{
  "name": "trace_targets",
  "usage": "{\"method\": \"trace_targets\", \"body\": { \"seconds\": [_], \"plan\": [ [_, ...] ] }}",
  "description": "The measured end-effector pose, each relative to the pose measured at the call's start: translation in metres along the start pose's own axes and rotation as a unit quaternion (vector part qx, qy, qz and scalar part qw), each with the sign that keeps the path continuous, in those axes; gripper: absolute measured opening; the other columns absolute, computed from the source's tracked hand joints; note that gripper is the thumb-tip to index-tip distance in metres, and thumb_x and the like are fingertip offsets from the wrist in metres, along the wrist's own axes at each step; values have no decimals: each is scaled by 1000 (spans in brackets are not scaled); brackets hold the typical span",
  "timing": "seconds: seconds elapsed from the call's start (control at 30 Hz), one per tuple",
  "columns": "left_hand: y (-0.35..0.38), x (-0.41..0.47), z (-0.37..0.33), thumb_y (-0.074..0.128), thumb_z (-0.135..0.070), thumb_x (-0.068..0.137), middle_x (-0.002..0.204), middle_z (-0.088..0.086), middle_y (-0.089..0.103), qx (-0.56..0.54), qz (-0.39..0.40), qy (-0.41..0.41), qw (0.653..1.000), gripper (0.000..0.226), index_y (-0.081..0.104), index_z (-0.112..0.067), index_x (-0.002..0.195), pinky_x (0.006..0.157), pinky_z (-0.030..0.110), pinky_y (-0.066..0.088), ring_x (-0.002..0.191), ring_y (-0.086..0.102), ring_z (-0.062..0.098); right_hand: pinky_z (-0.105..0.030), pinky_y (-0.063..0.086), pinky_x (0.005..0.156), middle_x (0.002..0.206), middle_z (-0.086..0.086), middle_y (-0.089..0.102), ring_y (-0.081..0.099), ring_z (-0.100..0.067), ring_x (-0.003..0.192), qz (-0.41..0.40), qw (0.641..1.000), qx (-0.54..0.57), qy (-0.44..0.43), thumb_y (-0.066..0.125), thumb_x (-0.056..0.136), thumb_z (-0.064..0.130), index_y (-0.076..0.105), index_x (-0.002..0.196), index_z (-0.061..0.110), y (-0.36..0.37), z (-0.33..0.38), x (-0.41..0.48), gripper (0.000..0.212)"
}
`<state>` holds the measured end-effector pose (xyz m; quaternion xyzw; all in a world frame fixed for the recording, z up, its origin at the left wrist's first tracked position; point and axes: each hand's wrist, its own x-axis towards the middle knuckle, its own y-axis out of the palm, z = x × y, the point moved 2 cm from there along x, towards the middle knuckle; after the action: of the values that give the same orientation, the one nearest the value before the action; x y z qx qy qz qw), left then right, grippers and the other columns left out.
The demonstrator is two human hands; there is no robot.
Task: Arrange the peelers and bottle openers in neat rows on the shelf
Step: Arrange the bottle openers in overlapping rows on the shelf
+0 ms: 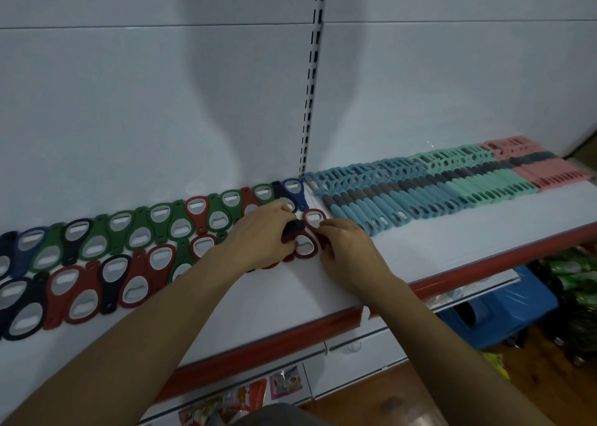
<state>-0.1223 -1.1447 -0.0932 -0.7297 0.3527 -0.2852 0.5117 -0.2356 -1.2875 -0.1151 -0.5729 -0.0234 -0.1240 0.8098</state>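
A shop: slotted white shelving (420,254) stocked with many identical peelers (452,183).

Both hands meet over the white shelf (323,293). The left hand (261,235) pinches a black bottle opener (293,226) at its fingertips; the right hand (350,251) touches a red bottle opener (305,248) lying just left of it. Rows of bottle openers (106,248) stretch left of the left hand; peelers (445,186) lie right of the right hand, beyond it.
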Motion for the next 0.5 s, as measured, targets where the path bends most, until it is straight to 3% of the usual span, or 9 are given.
{"method": "trace_targets", "body": {
  "seconds": [0.27, 0.5],
  "plan": [
    [1, 0, 1, 71, -39, 92, 126, -3, 57, -9, 1, 0, 1000, 37, 69, -18, 122, 79, 26, 47, 102, 57, 16, -41, 52, 90, 111, -9, 69, 60, -27, 105, -16, 999, 31, -23, 56, 85, -3, 72, 113, 6, 0, 3, -1, 34],
    [0, 0, 2, 71, -36, 91, 122, -3, 57, -26, 4, 4, 1000, 33, 70, -17, 118, 81, 29, 51, 99, 56, 15, -41, 52, 92, 116, -10, 70, 62, -28, 108, -35, 998, 48, -32, 57, 82, -5, 71, 119, 6, -2, 6, -4, 41]
  ]
}}
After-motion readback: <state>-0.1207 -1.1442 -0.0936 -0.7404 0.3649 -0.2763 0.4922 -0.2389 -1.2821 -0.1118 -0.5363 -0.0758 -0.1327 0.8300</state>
